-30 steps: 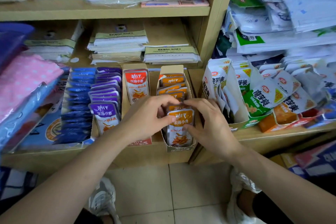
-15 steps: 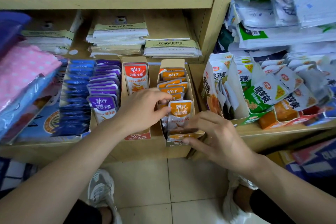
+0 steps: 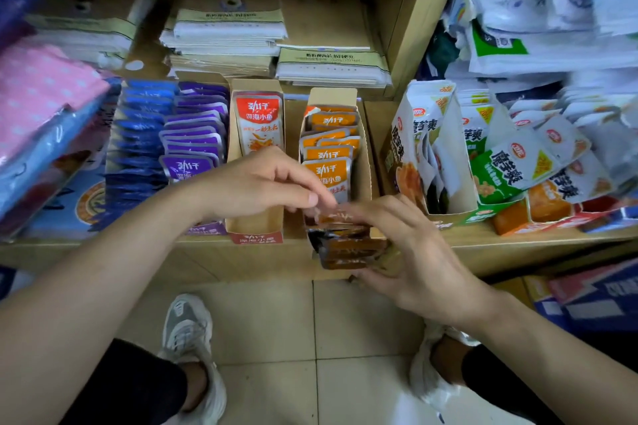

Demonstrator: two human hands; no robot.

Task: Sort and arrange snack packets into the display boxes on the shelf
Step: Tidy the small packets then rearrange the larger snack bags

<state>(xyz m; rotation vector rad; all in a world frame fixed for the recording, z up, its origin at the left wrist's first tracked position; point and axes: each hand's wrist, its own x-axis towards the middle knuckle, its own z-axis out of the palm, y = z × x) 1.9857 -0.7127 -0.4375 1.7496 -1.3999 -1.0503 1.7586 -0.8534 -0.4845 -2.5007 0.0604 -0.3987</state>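
Head view shows orange packets (image 3: pixel 348 247) gripped between both hands (image 3: pixel 262 183) (image 3: pixel 414 252).

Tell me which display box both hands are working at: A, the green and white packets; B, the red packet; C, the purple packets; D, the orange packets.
D: the left hand and right hand meet at the front of the cardboard display box, gripping the tipped-over orange packets there.

On the shelf (image 3: pixel 518 245), the fuller display box (image 3: pixel 363 166) stands right of the near-empty display box (image 3: pixel 253 226); packet rows (image 3: pixel 193 134) lie left of it, paper stacks (image 3: pixel 228 41) behind.
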